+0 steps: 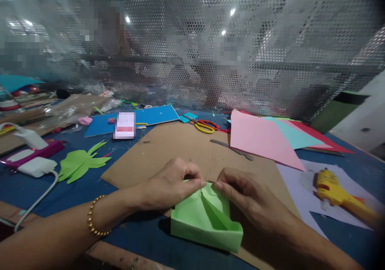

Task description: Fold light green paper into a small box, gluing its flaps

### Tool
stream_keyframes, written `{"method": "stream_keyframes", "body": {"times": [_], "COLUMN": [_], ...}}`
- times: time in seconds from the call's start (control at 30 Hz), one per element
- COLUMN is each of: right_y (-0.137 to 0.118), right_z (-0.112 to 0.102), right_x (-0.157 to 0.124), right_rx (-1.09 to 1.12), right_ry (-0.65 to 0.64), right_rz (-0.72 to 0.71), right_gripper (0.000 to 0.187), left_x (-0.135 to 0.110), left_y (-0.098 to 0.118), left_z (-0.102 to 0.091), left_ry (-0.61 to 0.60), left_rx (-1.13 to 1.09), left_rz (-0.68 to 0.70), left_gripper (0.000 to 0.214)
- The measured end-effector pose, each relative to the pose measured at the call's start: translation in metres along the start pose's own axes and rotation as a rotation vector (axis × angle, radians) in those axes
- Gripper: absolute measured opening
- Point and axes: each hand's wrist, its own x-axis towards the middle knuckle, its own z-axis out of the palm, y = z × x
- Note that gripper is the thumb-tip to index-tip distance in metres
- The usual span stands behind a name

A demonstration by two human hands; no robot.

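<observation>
From my distant seat I watch the left hand (173,183) and right hand (248,191) meet at the lower center of the frame, fingers closed in a pinch on the far side of a light green folded-paper box (207,240). The left thumb and fingers nip its far edge; the right thumb and fingers grip just beside them, a small gap between the two hands. The box lies below them, its near wall facing me and a creased flap slanting across its inside.

A bracelet of gold beads (98,216) circles the left wrist. Behind the box spreads a brown cardboard sheet (168,149), with a flat dark metal tool (231,149) lying on it right of center, its far end near the pink paper (255,137). Yellow-handled scissors (205,127) lie at the cardboard's far edge.

At right, a yellow glue gun (327,185) rests on lavender paper (350,177). At left, I see a green leaf-shaped paper cutout (75,163) on the dark blue counter (135,238), near a magenta power strip (57,146). A phone (124,125) stands out upper left of center, and a perforated metal screen (192,61) fills the top.
</observation>
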Motion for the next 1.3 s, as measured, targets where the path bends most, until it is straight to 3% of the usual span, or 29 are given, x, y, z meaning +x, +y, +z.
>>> {"method": "stream_keyframes", "body": {"times": [0.2,0.37,0.57,0.73,0.97,1.17,1.3], "right_y": [0.001,-0.001,-0.002,-0.002,-0.007,-0.005,0.003], "right_z": [-0.001,0.004,0.005,0.005,0.01,0.004,0.001], "right_x": [0.001,0.005,0.005,0.002,-0.001,0.0,0.002], "right_rx": [0.007,-0.023,-0.04,-0.068,-0.086,-0.028,0.016], "right_ry": [-0.025,-0.101,-0.078,-0.08,-0.039,0.044,0.002], "right_rz": [0.029,-0.036,-0.057,-0.082,-0.092,0.04,0.075], "right_gripper": [0.044,0.049,0.047,0.049,0.049,0.05,0.045], "left_x": [-0.002,-0.001,0.0,-0.001,-0.001,0.0,0.001], "left_y": [0.0,-0.002,0.003,0.004,0.004,0.003,-0.002], "left_z": [-0.002,0.002,-0.001,-0.002,-0.002,-0.007,-0.008], "left_ry": [0.001,-0.02,-0.13,-0.192,-0.145,-0.068,-0.053], "left_rx": [-0.005,0.085,0.03,-0.088,-0.009,0.096,0.114], "left_rz": [0.032,0.123,0.038,-0.034,0.084,0.039,0.034], "left_gripper": [0.019,0.019,0.036,0.026,0.024,0.024,0.024]}}
